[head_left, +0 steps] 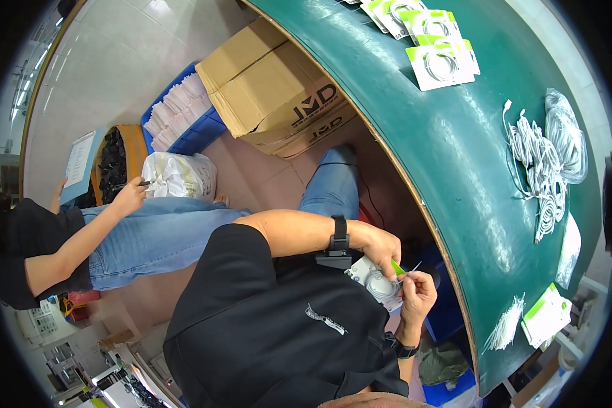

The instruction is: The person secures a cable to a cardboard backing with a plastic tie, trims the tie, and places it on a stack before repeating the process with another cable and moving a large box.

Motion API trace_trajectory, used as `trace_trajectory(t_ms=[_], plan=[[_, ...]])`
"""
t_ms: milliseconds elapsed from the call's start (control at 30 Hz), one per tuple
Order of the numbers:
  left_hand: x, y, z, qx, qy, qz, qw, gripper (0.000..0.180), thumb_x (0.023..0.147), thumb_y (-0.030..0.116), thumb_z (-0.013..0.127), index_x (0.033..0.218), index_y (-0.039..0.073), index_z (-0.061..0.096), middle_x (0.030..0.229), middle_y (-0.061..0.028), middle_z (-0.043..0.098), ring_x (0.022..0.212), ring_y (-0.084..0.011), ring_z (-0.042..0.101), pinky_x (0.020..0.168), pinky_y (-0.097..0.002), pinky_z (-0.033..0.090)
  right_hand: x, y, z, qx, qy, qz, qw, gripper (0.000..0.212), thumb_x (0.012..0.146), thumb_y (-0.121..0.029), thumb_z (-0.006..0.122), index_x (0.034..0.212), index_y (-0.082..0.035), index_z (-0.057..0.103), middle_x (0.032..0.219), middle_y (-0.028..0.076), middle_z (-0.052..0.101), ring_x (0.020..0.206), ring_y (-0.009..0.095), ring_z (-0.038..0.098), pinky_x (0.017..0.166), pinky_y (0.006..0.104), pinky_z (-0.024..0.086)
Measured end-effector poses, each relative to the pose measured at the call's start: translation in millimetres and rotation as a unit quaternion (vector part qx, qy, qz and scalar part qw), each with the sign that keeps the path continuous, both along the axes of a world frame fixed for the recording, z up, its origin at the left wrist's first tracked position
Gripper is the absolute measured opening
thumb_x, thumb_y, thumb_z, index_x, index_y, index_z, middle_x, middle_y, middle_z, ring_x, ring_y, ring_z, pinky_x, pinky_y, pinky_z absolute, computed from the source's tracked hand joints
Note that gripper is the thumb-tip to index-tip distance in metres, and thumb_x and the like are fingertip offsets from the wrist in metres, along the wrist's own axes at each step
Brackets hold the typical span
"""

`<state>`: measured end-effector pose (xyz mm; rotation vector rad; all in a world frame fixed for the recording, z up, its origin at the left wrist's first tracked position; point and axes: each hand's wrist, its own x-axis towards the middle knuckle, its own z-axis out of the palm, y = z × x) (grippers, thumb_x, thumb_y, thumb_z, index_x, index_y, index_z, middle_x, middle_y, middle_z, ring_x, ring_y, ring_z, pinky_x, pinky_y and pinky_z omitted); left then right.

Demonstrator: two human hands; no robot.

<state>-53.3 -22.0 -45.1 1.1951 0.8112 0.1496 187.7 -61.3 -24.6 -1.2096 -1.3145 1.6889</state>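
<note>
A white-and-green card [359, 270] with a coiled white cable [382, 284] on it is held in front of my chest, beside the table edge. My left hand [381, 250] grips the card's upper edge from above. On the right side, my right hand [418, 294] pinches a thin white tie [417, 266] at the card's green corner, its fingertips close to the left hand's. Both wrists wear black straps. Nearest on the green table [449, 183] are a bundle of thin white ties [505, 328] and a stack of white-and-green cards [546, 317].
Carded cables [442, 66] overlap at the table's far end. Loose white cables [538, 160] and a clear bag of cables [566, 139] rest at right. Cardboard boxes [251, 81] and a blue crate [200, 129] stand on the floor. At left, a person holds a pen and clipboard [81, 163].
</note>
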Motion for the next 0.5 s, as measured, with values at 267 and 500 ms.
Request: trace_trajectory(t_ms=[267,500], plan=[[-0.8,-0.8,-1.5,0.009,-0.005,0.0,1.0,0.038,0.086,0.032,0.083,0.103,-0.002,0.08,0.086,-0.0105,0.078,0.077,-0.0163,0.072,0.069,-0.0337,0.056,2.3,-1.9,2.5,0.007,0.002,0.015,1.0,0.008,0.099,0.006,0.063,0.105,0.001,0.066,0.095,0.011,0.076,0.063,0.006,0.058,0.06,0.0191,0.047],[-2.6,-1.9,-0.8,0.018,-0.006,0.0,1.0,0.038,0.086,0.033,0.083,0.102,-0.001,0.08,0.086,-0.0103,0.078,0.077,-0.0162,0.072,0.07,-0.0334,0.056,2.6,-4.7,-1.8,0.021,-0.016,0.027,0.999,0.013,0.096,0.01,0.064,0.106,0.002,0.066,0.098,0.01,0.076,0.068,0.004,0.058,0.064,0.0192,0.049]])
